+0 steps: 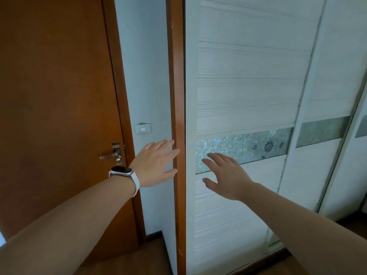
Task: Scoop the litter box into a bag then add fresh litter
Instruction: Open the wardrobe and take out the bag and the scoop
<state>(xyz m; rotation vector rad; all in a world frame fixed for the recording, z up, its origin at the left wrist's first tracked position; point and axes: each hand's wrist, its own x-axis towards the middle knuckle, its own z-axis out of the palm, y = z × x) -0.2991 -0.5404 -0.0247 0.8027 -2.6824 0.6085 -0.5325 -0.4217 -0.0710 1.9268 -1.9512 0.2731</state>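
No litter box, scoop, bag or litter is in view. My left hand [155,163] is stretched forward with fingers spread, its fingertips at the brown wooden side post [176,96] of a wardrobe; a white-strapped watch sits on that wrist. My right hand [226,175] is also open with fingers apart, held flat in front of the white sliding wardrobe door [244,86], over its frosted floral glass band [248,147]. Neither hand holds anything.
A closed brown room door [55,116] with a metal lever handle [111,154] stands at the left. A white light switch [142,128] is on the pale wall between door and wardrobe. More sliding panels [327,116] continue to the right. Brown wooden floor lies below.
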